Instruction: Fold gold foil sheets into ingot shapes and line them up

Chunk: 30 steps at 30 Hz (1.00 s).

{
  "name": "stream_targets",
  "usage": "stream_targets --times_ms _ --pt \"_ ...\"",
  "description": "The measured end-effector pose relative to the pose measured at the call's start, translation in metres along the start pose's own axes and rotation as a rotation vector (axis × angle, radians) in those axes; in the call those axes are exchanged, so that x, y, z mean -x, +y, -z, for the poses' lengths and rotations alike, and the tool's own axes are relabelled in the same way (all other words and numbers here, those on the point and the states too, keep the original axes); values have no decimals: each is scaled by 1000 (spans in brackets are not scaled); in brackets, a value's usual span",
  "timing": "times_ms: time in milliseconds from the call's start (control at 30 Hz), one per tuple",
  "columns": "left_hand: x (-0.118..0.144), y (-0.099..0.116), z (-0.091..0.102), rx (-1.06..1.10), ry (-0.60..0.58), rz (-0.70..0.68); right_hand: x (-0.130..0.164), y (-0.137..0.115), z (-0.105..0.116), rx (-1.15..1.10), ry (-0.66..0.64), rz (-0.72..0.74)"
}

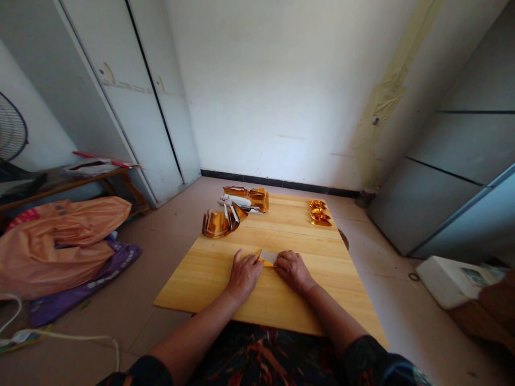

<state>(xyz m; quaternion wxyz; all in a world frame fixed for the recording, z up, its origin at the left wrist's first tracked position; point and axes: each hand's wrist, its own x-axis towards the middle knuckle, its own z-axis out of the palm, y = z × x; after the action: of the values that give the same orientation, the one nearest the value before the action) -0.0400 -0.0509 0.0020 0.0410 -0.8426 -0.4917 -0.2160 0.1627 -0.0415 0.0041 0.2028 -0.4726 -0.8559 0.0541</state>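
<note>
Fingers of both hands press gold paper (267,258) onto wooden board (281,236) near white wall (281,91).

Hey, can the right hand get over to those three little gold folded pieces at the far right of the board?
Probably yes. The right hand rests on the gold paper, and bare board lies between it and the gold pieces; nothing blocks the way.

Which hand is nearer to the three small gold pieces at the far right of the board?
Right. The right hand lies on the board below the gold pieces, slightly to their left. The left hand is farther left, beyond the folded paper.
</note>
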Motion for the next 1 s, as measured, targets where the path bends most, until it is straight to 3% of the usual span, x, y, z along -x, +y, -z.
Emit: stream_targets --times_ms 200,600,1000 --pt "6 -5 2 3 -45 -66 -15 3 -3 -93 -28 -118" --pt "9 -13 -3 -63 -135 -154 -36 -8 6 -3 -202 -364" --pt "6 -9 9 -42 -197 -159 -41 -12 6 37 -213 -429"
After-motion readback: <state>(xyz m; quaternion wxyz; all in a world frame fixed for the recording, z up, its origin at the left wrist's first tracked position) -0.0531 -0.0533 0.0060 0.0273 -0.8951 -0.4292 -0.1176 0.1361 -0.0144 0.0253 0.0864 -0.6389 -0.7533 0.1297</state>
